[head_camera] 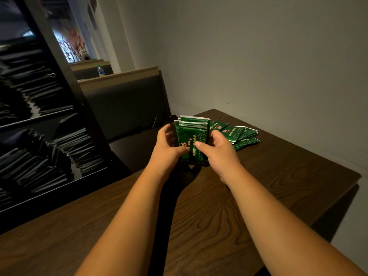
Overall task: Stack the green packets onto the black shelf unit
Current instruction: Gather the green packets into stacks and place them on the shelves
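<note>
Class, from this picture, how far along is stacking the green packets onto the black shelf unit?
Done: nothing green shows on the black shelf unit. In hand: the left hand and right hand grip an upright bundle of packets. Left: shelving it, plus the loose packets fanned on the table.

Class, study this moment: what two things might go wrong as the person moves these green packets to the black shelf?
1. The bundle of green packets is uneven at its top edges and only squeezed between the left hand and right hand; some may slip out.
2. The loose packets lie fanned near the edge of the table; a passing arm might knock them off.
</note>
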A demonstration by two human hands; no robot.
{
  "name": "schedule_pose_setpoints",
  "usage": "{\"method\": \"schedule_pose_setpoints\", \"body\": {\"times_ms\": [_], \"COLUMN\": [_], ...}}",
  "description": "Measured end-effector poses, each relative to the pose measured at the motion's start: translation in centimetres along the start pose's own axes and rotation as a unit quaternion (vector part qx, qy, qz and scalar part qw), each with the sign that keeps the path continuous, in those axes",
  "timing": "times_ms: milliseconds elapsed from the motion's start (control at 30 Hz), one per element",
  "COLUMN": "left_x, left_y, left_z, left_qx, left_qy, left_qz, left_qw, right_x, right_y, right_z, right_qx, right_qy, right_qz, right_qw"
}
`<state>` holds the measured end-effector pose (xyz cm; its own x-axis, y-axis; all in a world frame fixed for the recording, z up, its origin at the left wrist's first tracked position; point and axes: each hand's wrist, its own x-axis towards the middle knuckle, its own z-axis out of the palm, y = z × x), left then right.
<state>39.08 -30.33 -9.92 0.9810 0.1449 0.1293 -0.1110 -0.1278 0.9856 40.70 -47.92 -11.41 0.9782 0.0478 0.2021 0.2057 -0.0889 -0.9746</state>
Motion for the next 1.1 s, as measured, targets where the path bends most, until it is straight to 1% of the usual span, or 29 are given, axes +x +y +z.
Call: {"method": "schedule_pose_setpoints", "body": {"times_ms": [33, 100, 167, 233, 367, 533, 733, 867, 1000, 1100], "left_x": [0.0, -0.4, -1.0, -1.2, -1.2, -1.7, -2.5, -3.0, -4.7, -7.6], "left_y": [0.0, 0.0, 0.1, -0.2, -0.5, -0.9, 0.0, 0.8, 1.4, 3.2], "left_z": [0.0, 0.0, 0.2, 0.3, 0.5, 0.9, 1.5, 1.1, -0.5, -2.2], "left_qx": [-0.007, -0.005, 0.022, 0.038, 0.045, 0.098, 0.162, 0.226, 0.320, 0.378], "left_qy": [-0.012, -0.053, -0.076, -0.070, -0.058, -0.069, -0.063, -0.081, -0.032, 0.010], "left_qz": [-0.010, -0.016, -0.011, -0.008, 0.003, 0.020, 0.045, 0.048, 0.049, 0.040], "left_qw": [1.000, 0.998, 0.997, 0.997, 0.997, 0.993, 0.984, 0.970, 0.946, 0.925], "right_x": [0.0, 0.0, 0.0, -0.1, -0.1, -0.2, -0.9, -1.6, -2.9, -4.2], "right_y": [0.0, -0.1, 0.1, 0.2, 0.0, 0.0, -0.4, -1.9, -4.6, -6.7], "right_z": [-0.1, 0.0, 0.4, 0.7, 0.9, 1.0, 1.2, 1.4, 2.8, 4.6], "right_qx": [-0.005, -0.015, -0.062, -0.088, -0.082, -0.088, -0.107, -0.127, -0.152, -0.156], "right_qy": [-0.005, -0.030, -0.053, -0.061, -0.071, -0.069, -0.029, -0.034, -0.059, -0.102], "right_qz": [0.000, 0.026, 0.052, 0.064, 0.086, 0.112, 0.100, 0.090, 0.090, 0.094], "right_qw": [1.000, 0.999, 0.995, 0.992, 0.990, 0.987, 0.989, 0.987, 0.983, 0.978]}}
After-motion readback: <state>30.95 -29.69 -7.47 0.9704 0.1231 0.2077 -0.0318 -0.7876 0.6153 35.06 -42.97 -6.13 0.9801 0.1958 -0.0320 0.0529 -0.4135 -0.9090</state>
